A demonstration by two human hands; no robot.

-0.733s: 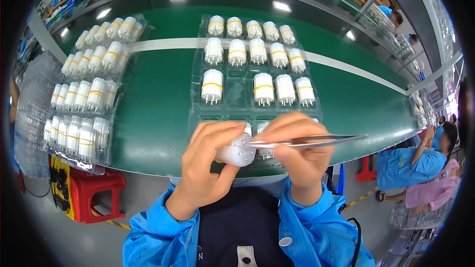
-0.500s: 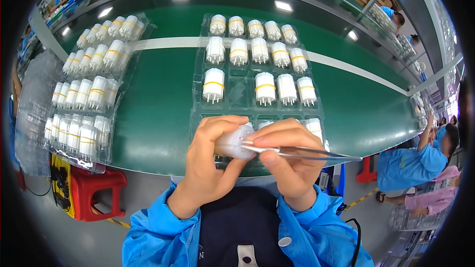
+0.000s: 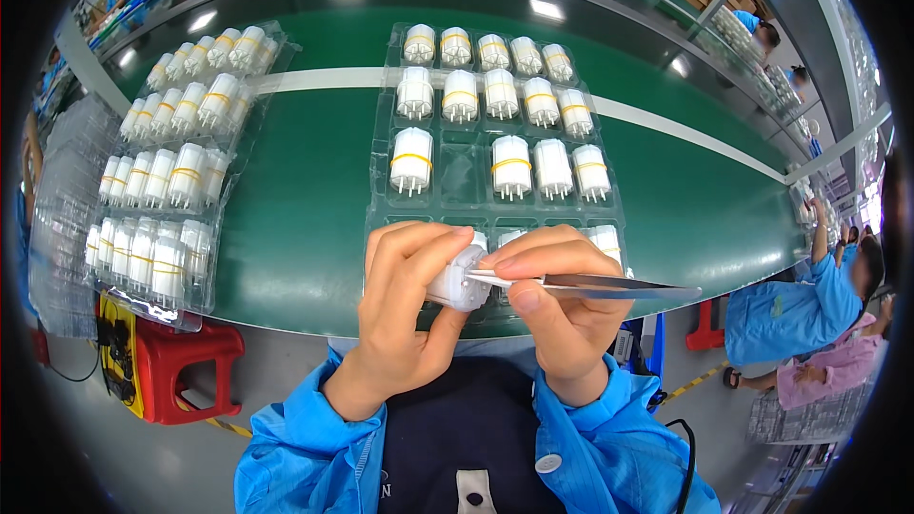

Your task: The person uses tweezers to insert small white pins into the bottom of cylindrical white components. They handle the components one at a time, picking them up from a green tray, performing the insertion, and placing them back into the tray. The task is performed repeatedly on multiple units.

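My left hand (image 3: 400,300) grips a white plastic plug housing (image 3: 465,287), fingers over its top and thumb beneath. The end face of the housing is turned to the right. Pinched in my right hand (image 3: 569,309) are metal tweezers (image 3: 633,287), their tips against that end face; what the tips hold, if anything, is too small to make out. Behind my hands a clear plastic tray (image 3: 457,174) carries rows of similar white housings (image 3: 511,167) with pins pointing toward me, most with a yellow band. One pocket in its third row is vacant. My hands cover part of the nearest row.
At the left lies another clear tray (image 3: 217,219) filled with white banded housings, beside stacked clear trays (image 3: 62,228). The bench top (image 3: 305,181) is green. Below it on the left stands a red stool (image 3: 190,366). A person in blue (image 3: 795,319) works at the far right.
The housing has turned slightly in my left hand, showing more of its end face. The tweezers have rolled, showing a broader side, and their tips have shifted slightly upward on the end face.
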